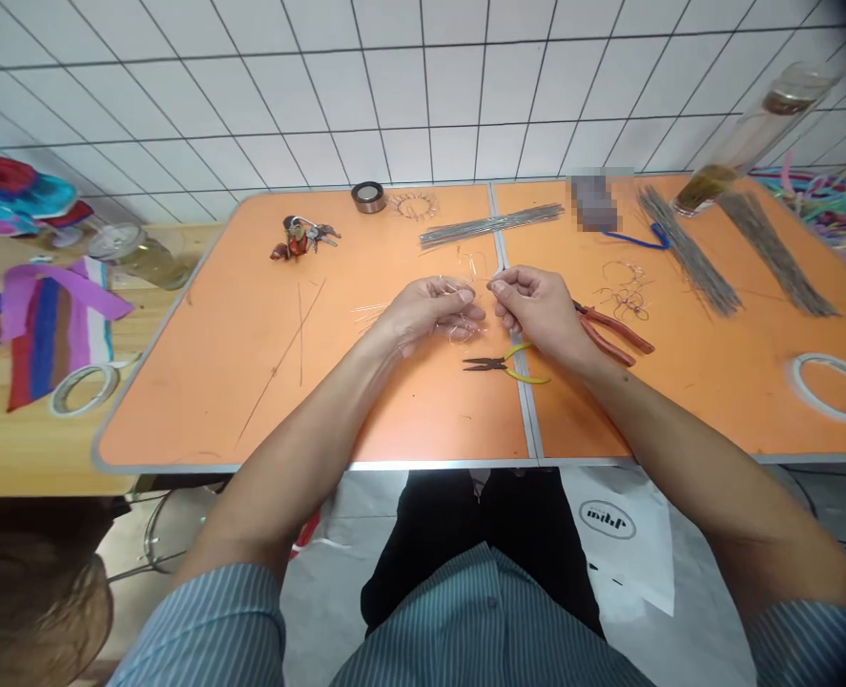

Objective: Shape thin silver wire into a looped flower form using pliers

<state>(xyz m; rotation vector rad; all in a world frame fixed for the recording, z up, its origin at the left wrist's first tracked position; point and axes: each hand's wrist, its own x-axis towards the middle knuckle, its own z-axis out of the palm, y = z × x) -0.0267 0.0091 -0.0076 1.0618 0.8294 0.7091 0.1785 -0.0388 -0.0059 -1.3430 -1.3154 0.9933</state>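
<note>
Both hands [433, 310] [537, 305] pinch thin wire [458, 334] — strands barely visible.

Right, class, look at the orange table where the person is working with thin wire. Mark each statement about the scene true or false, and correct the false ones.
1. Both hands meet over the table and pinch thin wire. True: the left hand and right hand hold thin wire between them.
2. The yellow-handled pliers are in the right hand. False: they lie on the table in front of the hands.
3. Red-handled pliers lie beside the right hand. True.
4. The bunch of keys lies to the right of the hands. False: it lies far left of them.
5. A bundle of straight wires lies beyond the hands. True.
</note>
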